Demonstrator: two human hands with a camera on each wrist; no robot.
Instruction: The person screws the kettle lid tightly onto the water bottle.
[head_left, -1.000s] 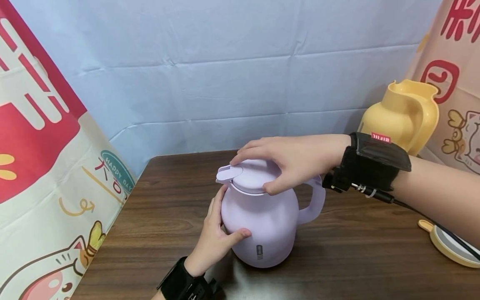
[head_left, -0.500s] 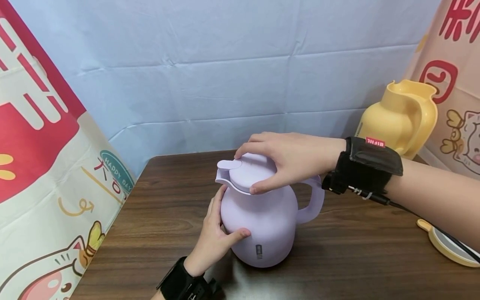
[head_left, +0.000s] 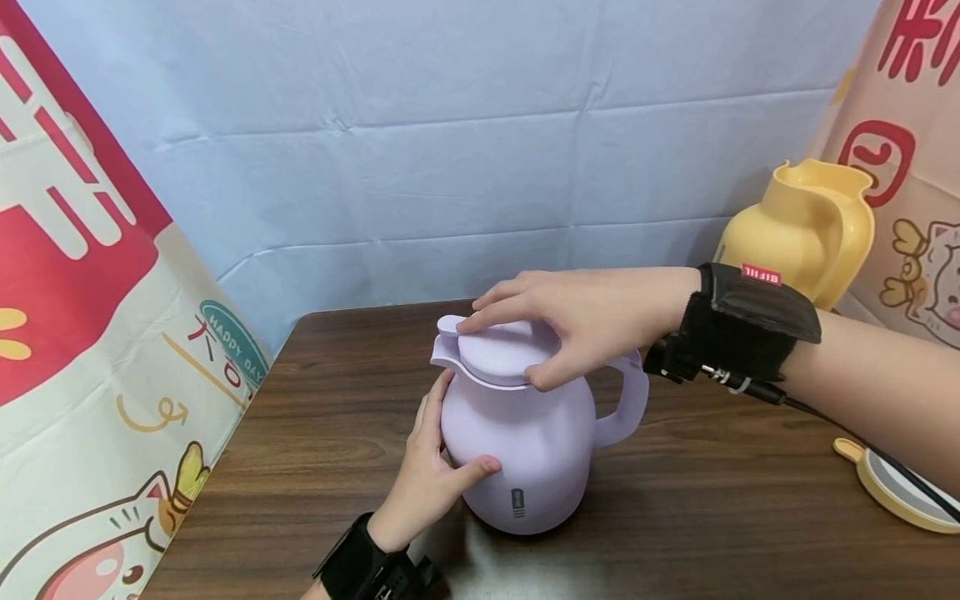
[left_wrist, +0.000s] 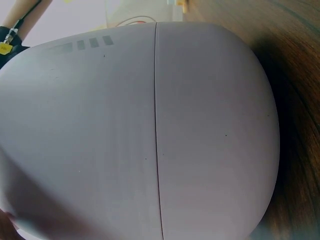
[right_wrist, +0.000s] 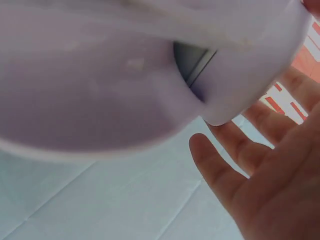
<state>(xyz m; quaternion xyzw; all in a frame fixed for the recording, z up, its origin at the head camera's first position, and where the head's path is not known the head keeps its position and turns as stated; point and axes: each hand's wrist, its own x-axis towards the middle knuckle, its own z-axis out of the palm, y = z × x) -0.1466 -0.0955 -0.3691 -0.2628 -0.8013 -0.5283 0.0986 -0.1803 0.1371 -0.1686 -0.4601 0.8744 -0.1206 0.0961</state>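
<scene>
The left hand [head_left: 427, 475] cups the jug [head_left: 536, 446], well in from the table [head_left: 322, 417]'s left edge. The right hand [head_left: 577, 317] grips the lid [head_left: 506, 350], forearm [head_left: 885, 367] spanning the right side.

A round-bellied jug [head_left: 536, 450] in smooth, matte lavender plastic stands upright, its left flank between the thumb and the fingers of the person's left hand [head_left: 423, 475]. A small dark rectangular mark [head_left: 518, 502] sits low on the body, just beside that thumb's tip; a thin seam [left_wrist: 156, 130] rings the body. The pouring spout [head_left: 442, 357] juts above the left fingertips. The round lavender lid [head_left: 498, 354] sits in the mouth beneath the fingers of the right hand [head_left: 581, 321], thumb at its near edge, forefinger by its rounded tab [head_left: 450, 324]. The looped handle [head_left: 628, 408] lies below the right wrist.
</scene>
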